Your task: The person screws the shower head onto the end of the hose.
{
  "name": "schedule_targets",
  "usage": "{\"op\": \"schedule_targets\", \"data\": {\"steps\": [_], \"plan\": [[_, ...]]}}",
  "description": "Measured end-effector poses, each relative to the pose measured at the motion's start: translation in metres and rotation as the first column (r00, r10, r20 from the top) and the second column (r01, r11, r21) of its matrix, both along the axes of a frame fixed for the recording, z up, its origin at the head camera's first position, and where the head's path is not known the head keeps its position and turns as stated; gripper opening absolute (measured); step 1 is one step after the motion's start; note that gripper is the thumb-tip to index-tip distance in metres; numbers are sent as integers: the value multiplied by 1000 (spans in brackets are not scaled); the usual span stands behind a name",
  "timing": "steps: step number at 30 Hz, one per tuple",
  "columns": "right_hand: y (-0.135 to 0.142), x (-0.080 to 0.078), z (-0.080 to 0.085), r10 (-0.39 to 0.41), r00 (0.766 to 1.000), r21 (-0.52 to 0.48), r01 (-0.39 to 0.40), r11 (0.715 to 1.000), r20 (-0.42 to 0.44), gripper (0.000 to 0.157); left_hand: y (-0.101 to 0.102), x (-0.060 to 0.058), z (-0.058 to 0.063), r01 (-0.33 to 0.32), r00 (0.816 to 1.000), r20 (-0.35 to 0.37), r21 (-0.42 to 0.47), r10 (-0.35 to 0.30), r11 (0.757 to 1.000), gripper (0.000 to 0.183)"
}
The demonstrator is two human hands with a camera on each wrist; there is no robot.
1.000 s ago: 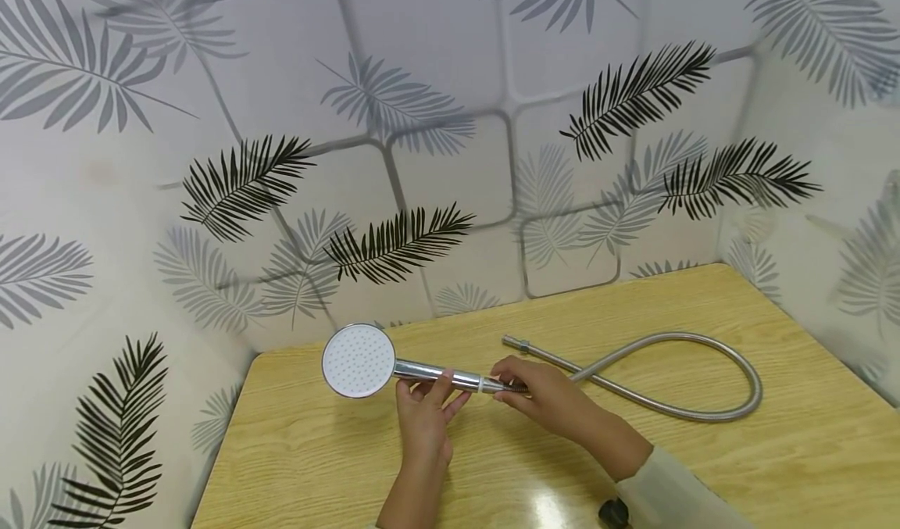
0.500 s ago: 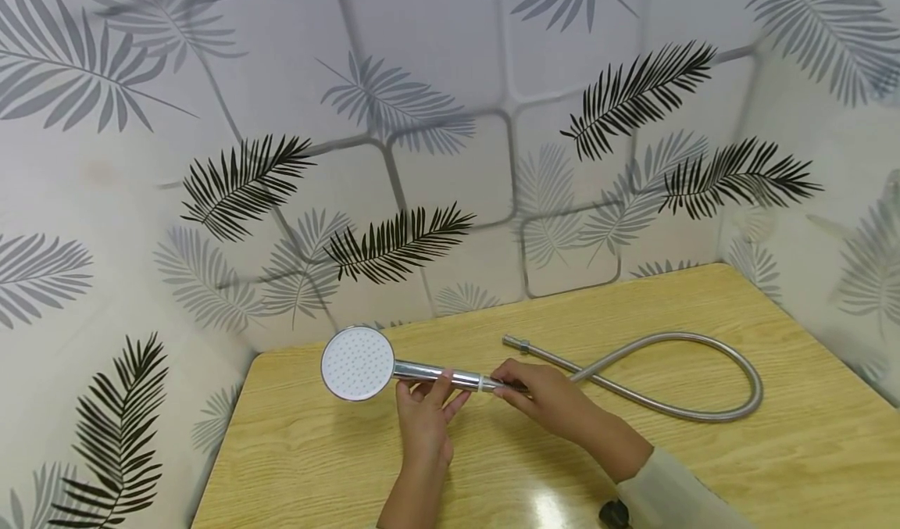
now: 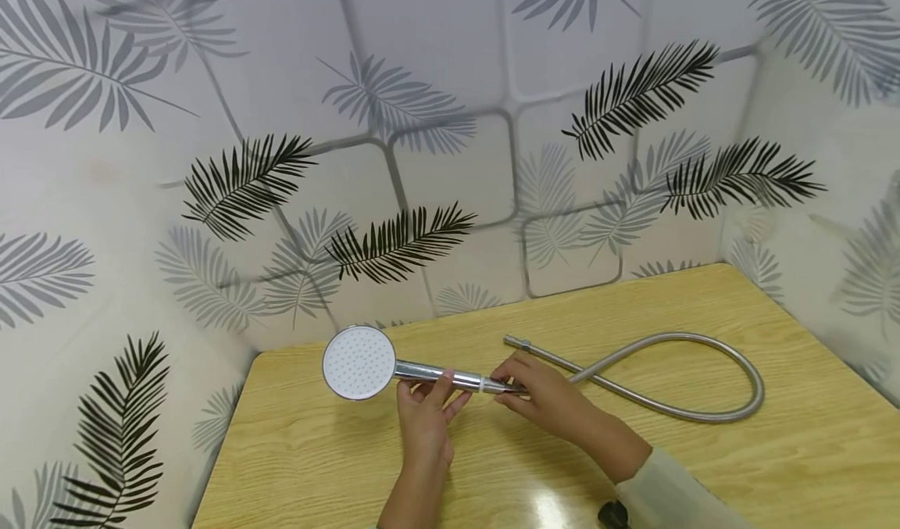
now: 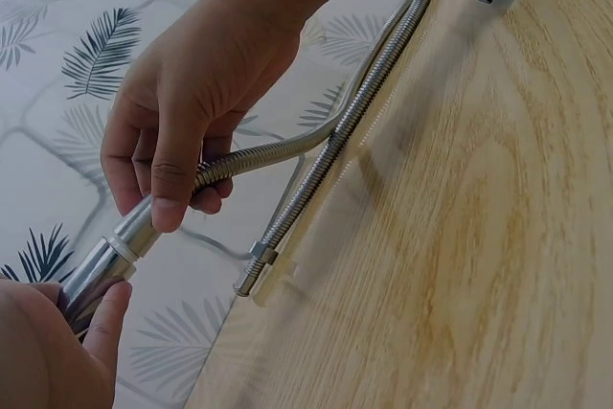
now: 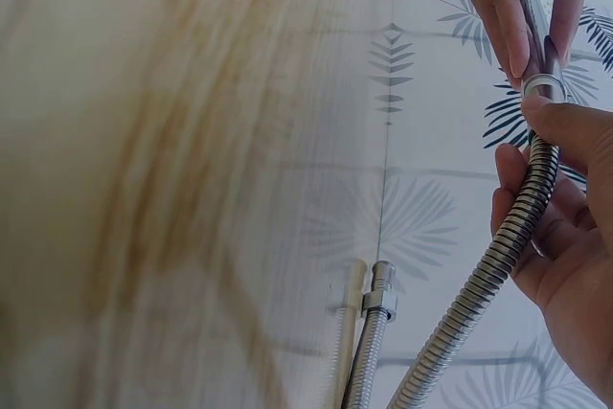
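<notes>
A hand shower (image 3: pixel 359 362) with a round white dotted face and a chrome handle is held above the table, its face turned up toward the head camera. My left hand (image 3: pixel 425 423) grips the chrome handle between thumb and fingers. At the handle's lower end, past a pale ring, my right hand (image 3: pixel 548 398) pinches the conical metal connector (image 4: pixel 137 225) of the shower hose. From there the ribbed steel hose (image 5: pixel 484 284) runs out under the right hand, loops on the table and crosses itself. Its free end with a nut (image 3: pixel 523 345) lies behind the right hand.
The wood-grain table (image 3: pixel 302 451) meets a leaf-patterned wall (image 3: pixel 450 177) along its back and sides. A small black object (image 3: pixel 614 513) is near the right sleeve at the front. Most of the hose loop (image 3: pixel 755 388) spreads over the table's right half.
The right hand's fingers shift slightly around the connector. The shower head tilts a little, while the left hand and the hose loop stay in place.
</notes>
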State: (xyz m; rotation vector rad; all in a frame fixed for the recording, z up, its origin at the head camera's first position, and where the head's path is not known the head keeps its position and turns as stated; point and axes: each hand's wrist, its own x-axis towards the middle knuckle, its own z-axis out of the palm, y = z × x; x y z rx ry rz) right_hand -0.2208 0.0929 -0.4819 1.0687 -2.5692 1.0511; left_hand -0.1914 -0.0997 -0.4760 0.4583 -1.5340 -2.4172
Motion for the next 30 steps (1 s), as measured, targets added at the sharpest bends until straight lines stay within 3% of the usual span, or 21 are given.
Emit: {"op": "schedule_targets", "data": {"steps": [10, 23, 30], "plan": [[1, 2, 2, 6, 1000, -32, -7, 999, -23, 33, -1, 1, 1, 11, 1000, 3, -10, -11, 1000, 42], [1, 0, 4, 9, 995, -25, -7, 1000, 100, 27, -2, 2, 2, 22, 1000, 2, -20, -22, 1000, 43], [1, 0, 4, 20, 993, -23, -17, 1000, 117, 21, -2, 0, 1, 17, 1000, 7, -11, -16, 1000, 43]]}}
